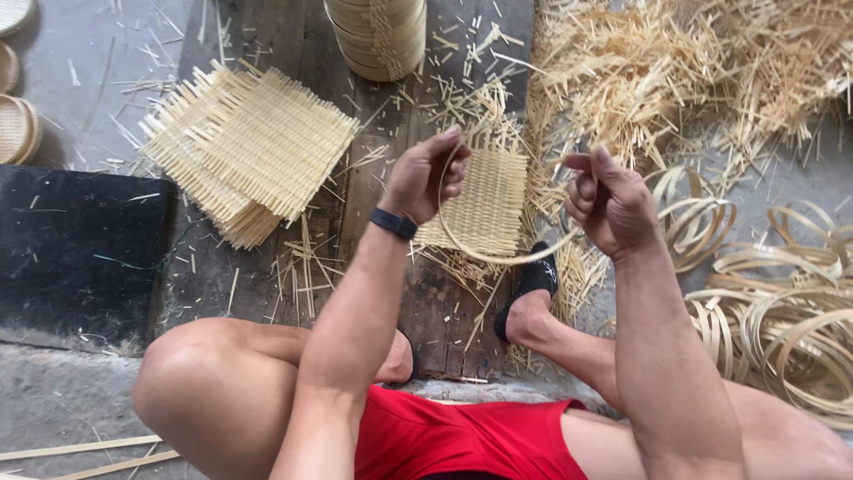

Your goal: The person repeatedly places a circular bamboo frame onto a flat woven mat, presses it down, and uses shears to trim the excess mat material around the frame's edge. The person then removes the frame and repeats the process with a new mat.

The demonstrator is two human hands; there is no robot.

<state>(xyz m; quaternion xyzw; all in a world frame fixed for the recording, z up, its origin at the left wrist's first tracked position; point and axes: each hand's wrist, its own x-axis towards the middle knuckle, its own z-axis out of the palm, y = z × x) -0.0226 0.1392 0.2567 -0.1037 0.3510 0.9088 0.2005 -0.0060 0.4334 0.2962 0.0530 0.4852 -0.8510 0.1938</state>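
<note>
Bending a thin pale bamboo strip (498, 258) into a curve, I pinch one end in each hand: left hand (426, 178), right hand (609, 200). It hangs above a small woven bamboo mat (484, 209). I think the loop is only half made.

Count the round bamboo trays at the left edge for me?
3, all cut off by the frame: one tray in the top corner, one below it, one lower still. More may lie out of view.
</note>
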